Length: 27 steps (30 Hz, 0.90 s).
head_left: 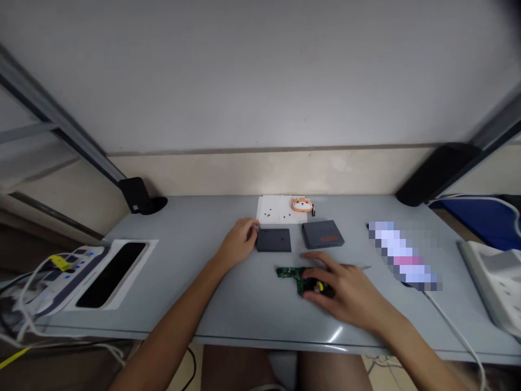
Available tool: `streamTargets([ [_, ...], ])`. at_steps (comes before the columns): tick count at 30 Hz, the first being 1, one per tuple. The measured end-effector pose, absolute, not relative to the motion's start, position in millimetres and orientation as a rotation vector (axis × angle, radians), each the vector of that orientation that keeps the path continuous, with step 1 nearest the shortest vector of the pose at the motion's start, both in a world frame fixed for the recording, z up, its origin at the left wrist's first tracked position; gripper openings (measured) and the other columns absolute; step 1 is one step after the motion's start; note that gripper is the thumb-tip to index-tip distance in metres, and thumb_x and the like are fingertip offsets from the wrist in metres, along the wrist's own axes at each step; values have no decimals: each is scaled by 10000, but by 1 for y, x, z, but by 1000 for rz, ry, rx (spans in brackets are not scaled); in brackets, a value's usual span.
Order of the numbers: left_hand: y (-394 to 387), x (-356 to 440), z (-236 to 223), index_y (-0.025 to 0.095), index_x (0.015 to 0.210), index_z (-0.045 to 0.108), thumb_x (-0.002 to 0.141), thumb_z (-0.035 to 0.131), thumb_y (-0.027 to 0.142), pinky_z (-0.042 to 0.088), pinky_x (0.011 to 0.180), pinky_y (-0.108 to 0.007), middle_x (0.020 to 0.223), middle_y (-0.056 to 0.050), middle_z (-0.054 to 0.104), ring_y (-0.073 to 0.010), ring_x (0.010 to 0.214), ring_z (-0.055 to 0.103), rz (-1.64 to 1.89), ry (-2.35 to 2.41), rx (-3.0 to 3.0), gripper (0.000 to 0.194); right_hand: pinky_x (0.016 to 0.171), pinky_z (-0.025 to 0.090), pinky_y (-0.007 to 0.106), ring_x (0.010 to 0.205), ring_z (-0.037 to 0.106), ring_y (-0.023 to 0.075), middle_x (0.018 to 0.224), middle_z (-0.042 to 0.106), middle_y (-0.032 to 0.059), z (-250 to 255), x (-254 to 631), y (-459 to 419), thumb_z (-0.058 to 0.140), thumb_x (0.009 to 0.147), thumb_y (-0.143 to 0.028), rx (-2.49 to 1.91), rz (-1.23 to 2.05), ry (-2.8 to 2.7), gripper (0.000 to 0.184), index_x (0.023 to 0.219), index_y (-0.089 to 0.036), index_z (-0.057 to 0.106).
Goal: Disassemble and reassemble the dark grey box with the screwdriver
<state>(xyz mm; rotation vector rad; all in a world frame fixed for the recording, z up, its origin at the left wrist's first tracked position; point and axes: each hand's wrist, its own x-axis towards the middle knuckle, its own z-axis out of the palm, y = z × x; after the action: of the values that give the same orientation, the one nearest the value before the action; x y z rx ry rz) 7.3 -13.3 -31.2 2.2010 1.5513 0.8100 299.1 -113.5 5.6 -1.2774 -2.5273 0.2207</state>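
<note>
My left hand (241,239) has its thumb and curled fingers closed at the left edge of a flat dark grey cover plate (274,240). My right hand (344,285) bends over a green circuit board (290,272), thumb and a fingertip against its right part. Under that palm sits a black and yellow piece (321,286), seemingly a screwdriver handle; a thin metal shaft (366,267) sticks out past the hand. Behind the board lies a dark grey box-shaped casing (323,234) with reddish lettering. Several tiny dark screws (267,212) are on a white paper (277,202).
An orange animal-face case (302,205) rests on the paper. At left, a black phone (112,274) lies beside a power strip (73,277) with tangled cables. A pixelated phone (402,255) with a cable and a white device (494,285) are at right. Black stands flank the back.
</note>
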Motion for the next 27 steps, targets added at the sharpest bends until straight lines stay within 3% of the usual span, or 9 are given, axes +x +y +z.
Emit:
streamTargets([
  [3, -11, 7, -33, 212, 1045, 661, 962, 481, 127, 530, 966, -388, 1033, -71, 708, -244, 1063, 633, 788, 1559, 2249, 216, 662, 628, 405, 788, 793, 249, 1416, 693, 104, -1, 300, -124, 758, 901, -473, -1225, 212, -2603, 318, 1154, -280, 767],
  [6, -11, 6, -34, 209, 1027, 662, 959, 511, 132, 530, 927, -387, 961, -60, 694, -245, 1012, 628, 817, 1583, 2272, 182, 598, 580, 350, 707, 763, 203, 1314, 739, 91, 2, 298, -112, 687, 963, -448, -1110, 150, -2637, 249, 1117, -273, 773],
  [8, -10, 4, -34, 207, 1014, 665, 947, 533, 132, 533, 912, -388, 934, -54, 683, -246, 987, 625, 829, 1569, 2292, 166, 599, 549, 321, 757, 764, 194, 1322, 731, 92, 10, 292, -94, 640, 993, -465, -1044, 83, -2612, 275, 1140, -274, 773],
  [11, -8, 0, -35, 203, 992, 678, 907, 567, 113, 537, 915, -396, 943, -56, 678, -248, 982, 624, 820, 1490, 2348, 167, 588, 499, 320, 759, 754, 207, 1342, 721, 98, 27, 277, -59, 674, 972, -464, -1167, -49, -2626, 309, 1183, -261, 773],
  [15, -7, -1, -37, 188, 1004, 692, 897, 579, 113, 544, 900, -400, 947, -69, 674, -247, 968, 628, 843, 1393, 2417, 172, 579, 441, 304, 736, 730, 188, 1320, 728, 79, 32, 258, -30, 753, 920, -425, -1329, 12, -2706, 301, 1174, -267, 785],
  [27, -11, 4, -36, 193, 1054, 730, 982, 540, 164, 557, 905, -415, 984, -75, 711, -233, 965, 636, 849, 1199, 2524, 205, 586, 461, 318, 746, 737, 196, 1319, 745, 47, 7, 263, -34, 751, 913, -480, -1274, 116, -2542, 295, 1142, -303, 810],
])
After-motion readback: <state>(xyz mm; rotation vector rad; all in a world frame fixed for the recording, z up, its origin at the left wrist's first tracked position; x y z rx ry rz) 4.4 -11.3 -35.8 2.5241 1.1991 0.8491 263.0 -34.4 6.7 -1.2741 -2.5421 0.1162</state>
